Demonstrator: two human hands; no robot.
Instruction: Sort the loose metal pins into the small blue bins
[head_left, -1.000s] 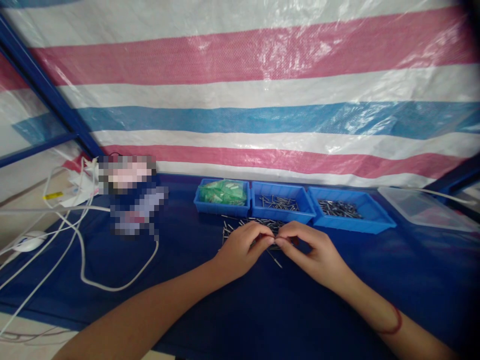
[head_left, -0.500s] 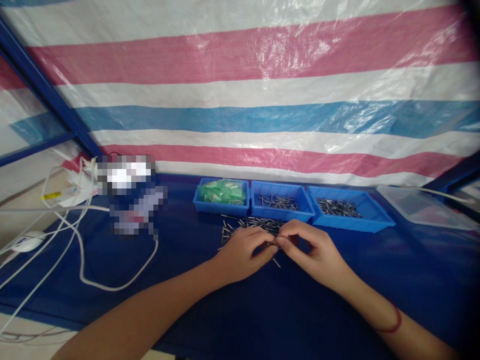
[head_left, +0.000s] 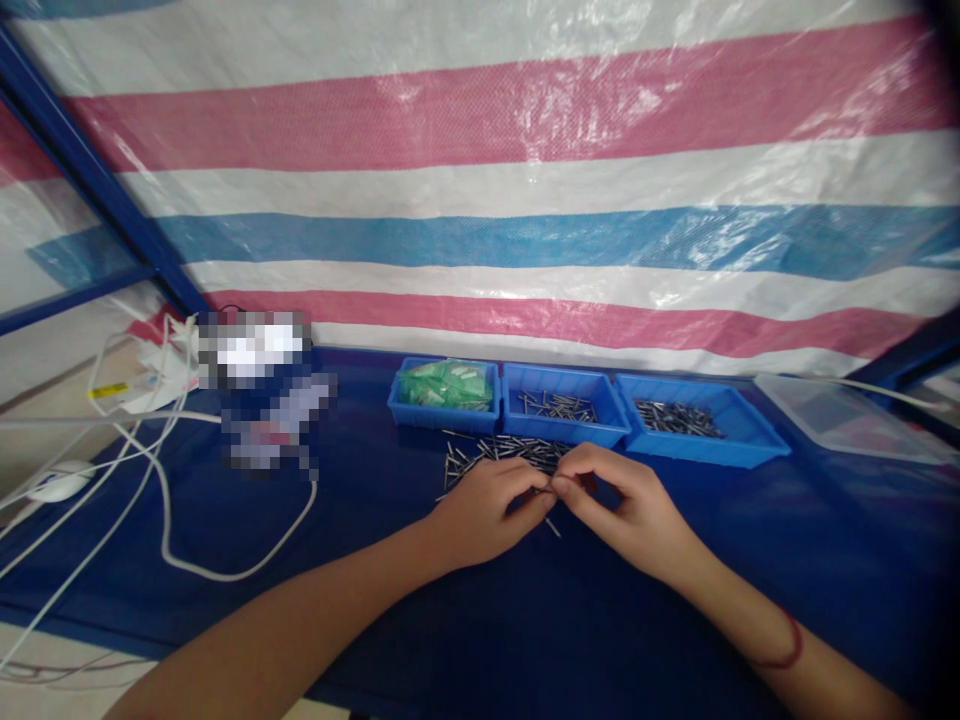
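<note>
My left hand (head_left: pixel 484 505) and my right hand (head_left: pixel 626 500) meet fingertip to fingertip over the blue table, both pinched on a small metal pin between them that is too small to see well. A loose pile of thin metal pins (head_left: pixel 502 450) lies just behind the hands. One stray pin (head_left: pixel 553 527) lies under the fingertips. Behind the pile stand three blue bins: the left bin (head_left: pixel 442 410) holds green parts, the middle bin (head_left: pixel 566 428) and the right bin (head_left: pixel 701 445) hold metal pins.
White cables (head_left: pixel 165 520) loop over the left of the table beside a blurred-out object (head_left: pixel 262 390). A clear plastic tray (head_left: pixel 847 420) sits at far right. A striped pink, white and blue tarp (head_left: pixel 480 200) hangs behind the bins. A white mouse-like device (head_left: pixel 56 482) lies at far left.
Both hands stay together at the same spot; the fingertips have shifted slightly against each other. Nothing else has moved.
</note>
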